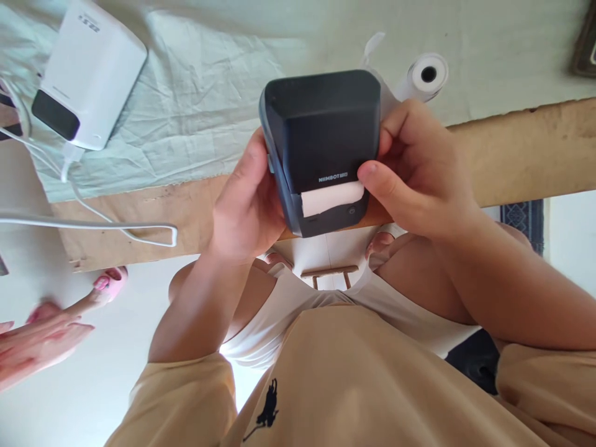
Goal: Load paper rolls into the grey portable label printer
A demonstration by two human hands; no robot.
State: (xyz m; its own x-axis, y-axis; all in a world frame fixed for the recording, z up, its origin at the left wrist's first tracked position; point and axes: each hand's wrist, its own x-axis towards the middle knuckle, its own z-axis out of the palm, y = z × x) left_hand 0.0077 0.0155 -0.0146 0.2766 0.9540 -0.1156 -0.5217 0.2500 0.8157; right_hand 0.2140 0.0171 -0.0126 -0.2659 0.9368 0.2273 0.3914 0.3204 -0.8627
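Between my two hands is a dark label printer (326, 136) marked NIIMBOT, raised above the table's near edge. A strip of white label paper (331, 198) sticks out of its front slot. My left hand (246, 198) is wrapped round the printer's left side, thumb on the casing, other fingers mostly hidden beneath. On the right side, my right hand (419, 167) grips the casing, its thumb tip touching the front by the end of the paper strip. The printer's lid looks closed.
A white paper roll (427, 77) lies beyond my right hand, near a curled paper scrap (373, 46). At the left stands a white power bank (90, 74) with a cable (88, 222) hanging past the wooden table edge (521, 149). Another person's foot in a pink shoe (110, 282) shows at lower left.
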